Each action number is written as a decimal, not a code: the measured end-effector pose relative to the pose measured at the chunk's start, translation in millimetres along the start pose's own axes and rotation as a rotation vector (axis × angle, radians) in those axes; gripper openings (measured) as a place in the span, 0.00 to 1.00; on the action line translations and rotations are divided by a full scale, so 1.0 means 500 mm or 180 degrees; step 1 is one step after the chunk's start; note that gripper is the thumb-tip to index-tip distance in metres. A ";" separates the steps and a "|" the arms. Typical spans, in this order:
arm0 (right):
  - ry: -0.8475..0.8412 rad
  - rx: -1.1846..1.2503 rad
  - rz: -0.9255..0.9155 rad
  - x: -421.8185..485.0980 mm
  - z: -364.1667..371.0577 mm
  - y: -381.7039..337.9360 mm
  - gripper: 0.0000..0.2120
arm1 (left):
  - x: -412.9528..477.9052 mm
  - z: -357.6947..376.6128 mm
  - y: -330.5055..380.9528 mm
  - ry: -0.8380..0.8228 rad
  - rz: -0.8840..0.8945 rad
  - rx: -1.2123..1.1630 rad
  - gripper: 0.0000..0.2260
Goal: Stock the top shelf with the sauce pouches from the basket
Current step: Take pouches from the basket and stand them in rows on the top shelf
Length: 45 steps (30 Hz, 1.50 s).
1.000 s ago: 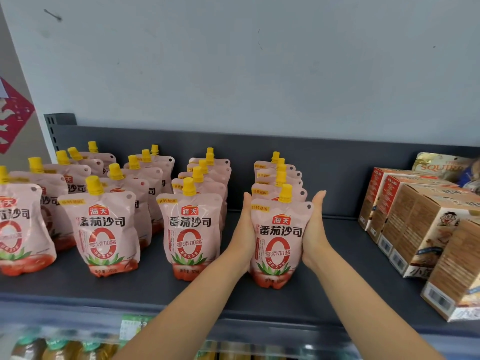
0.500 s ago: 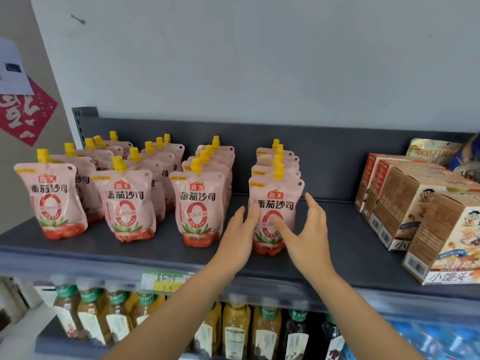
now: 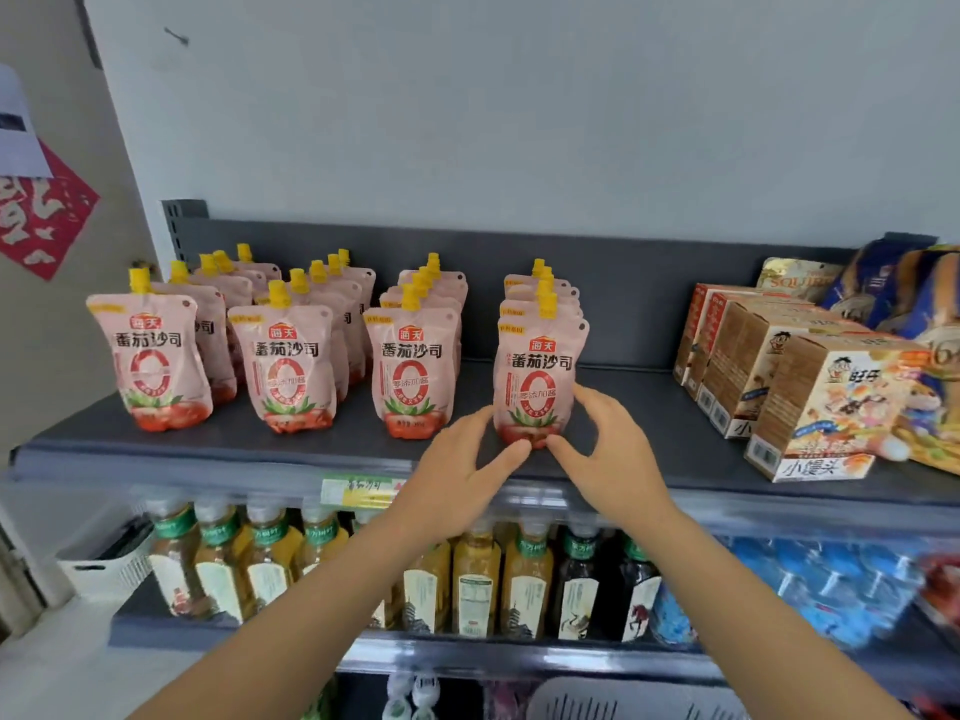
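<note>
Pink sauce pouches with yellow caps stand in several rows on the dark grey top shelf [image 3: 291, 449]. The front pouch of the rightmost row [image 3: 540, 376] stands upright near the shelf's front edge. My left hand [image 3: 457, 470] reaches up from below, fingers spread, its index fingertip touching the pouch's bottom left. My right hand [image 3: 618, 459] mirrors it, thumb at the pouch's base and fingers beside its lower right edge. Neither hand wraps around the pouch. The rim of a pale perforated basket [image 3: 623, 701] shows at the bottom edge.
Brown snack boxes [image 3: 810, 407] and blue-and-gold bags [image 3: 904, 293] fill the shelf's right end. Bare shelf lies between the rightmost pouch row and the boxes. Tea bottles [image 3: 478, 584] and water bottles [image 3: 810, 579] line the lower shelf. A white bin [image 3: 104, 569] sits at lower left.
My hands have slid from the sides of the front pouch down to its base and loosened. The pouch stays standing on the shelf. The view has pulled back, showing the lower shelf.
</note>
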State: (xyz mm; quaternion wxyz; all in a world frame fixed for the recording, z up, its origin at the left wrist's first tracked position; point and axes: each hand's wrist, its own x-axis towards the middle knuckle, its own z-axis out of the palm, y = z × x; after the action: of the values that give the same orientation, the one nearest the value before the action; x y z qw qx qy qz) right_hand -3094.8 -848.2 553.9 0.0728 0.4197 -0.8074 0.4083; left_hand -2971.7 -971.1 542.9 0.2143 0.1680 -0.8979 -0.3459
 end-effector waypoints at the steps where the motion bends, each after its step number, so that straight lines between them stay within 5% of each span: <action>1: -0.0025 -0.0080 -0.0005 -0.012 -0.002 -0.017 0.27 | -0.013 -0.013 -0.004 -0.0065 -0.0023 0.0077 0.28; 11: 0.0241 -0.0002 -0.0198 -0.173 0.047 -0.281 0.16 | -0.218 -0.201 -0.086 0.0025 0.0310 0.1163 0.36; 21: 0.0080 -0.0542 0.0209 -0.232 0.141 -0.349 0.33 | -0.320 -0.338 -0.190 0.0628 0.0154 0.2054 0.34; 33: -0.0174 -0.0480 0.0596 -0.093 0.168 -0.249 0.31 | -0.143 -0.343 -0.280 0.0993 -0.0631 0.1255 0.40; 45: -0.0276 0.0537 0.0054 0.070 0.308 -0.279 0.27 | 0.007 -0.311 -0.351 0.1215 -0.0240 0.0439 0.56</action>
State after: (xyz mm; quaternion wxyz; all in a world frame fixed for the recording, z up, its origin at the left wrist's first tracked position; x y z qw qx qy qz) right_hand -2979.6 -1024.8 552.6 -0.0013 0.4348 -0.7761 0.4568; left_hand -2870.0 -1181.5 526.1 0.3554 0.2783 -0.8556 -0.2533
